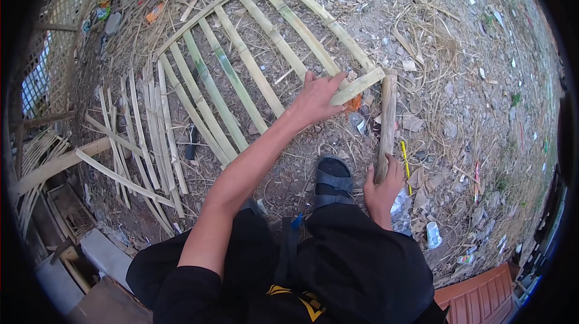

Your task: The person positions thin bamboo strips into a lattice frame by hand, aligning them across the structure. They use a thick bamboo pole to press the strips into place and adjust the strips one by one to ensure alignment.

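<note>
A frame of flat bamboo slats lies fanned out on the ground, joined at its far end by a long bamboo crosspiece. My left hand is closed around the near bamboo crosspiece, whose right end sticks out past the fingers. The hand and forearm hide much of this crosspiece and the near ends of some slats. On the right, my right hand grips the lower end of a thick wooden stick. The stick's far end reaches close to the crosspiece's right end; whether they touch I cannot tell.
Loose bamboo strips are piled at the left, with a dark-handled tool beside them. A yellow pencil-like rod and a white cup lie at the right. My sandalled foot is between my hands.
</note>
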The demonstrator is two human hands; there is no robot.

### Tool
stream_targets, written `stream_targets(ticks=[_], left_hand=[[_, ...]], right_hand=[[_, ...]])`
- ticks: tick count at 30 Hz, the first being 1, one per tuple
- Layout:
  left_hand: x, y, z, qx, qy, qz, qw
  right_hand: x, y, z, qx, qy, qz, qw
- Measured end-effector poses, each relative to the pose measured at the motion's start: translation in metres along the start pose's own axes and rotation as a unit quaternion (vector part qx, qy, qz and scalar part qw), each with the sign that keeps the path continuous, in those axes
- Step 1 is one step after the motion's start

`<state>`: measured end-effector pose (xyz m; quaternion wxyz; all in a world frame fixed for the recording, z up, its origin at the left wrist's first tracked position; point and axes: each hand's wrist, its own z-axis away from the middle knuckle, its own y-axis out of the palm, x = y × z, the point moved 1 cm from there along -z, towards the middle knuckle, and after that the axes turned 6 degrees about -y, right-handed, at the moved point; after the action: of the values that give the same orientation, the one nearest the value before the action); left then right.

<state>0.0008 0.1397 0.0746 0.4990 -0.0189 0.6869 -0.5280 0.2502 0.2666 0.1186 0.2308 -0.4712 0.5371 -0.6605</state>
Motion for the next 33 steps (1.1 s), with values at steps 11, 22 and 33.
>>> stream_targets(ticks=[11,22,33], left_hand=[[0.007,-0.027,-0.023,0.112,-0.137,0.201,0.963],[0.039,-0.095,0.074,0.08,-0.079,0.114,0.987],[0.061,-0.152,0.244,0.243,-0.323,-0.026,0.915]], right_hand=[[0.082,0.127,-0.077,0.257,0.168,-0.732,0.608],[0.064,0.141,-0.082,0.278,0.163,-0.762,0.561],[0.049,0.156,-0.077,0.31,0.145,-0.757,0.557]])
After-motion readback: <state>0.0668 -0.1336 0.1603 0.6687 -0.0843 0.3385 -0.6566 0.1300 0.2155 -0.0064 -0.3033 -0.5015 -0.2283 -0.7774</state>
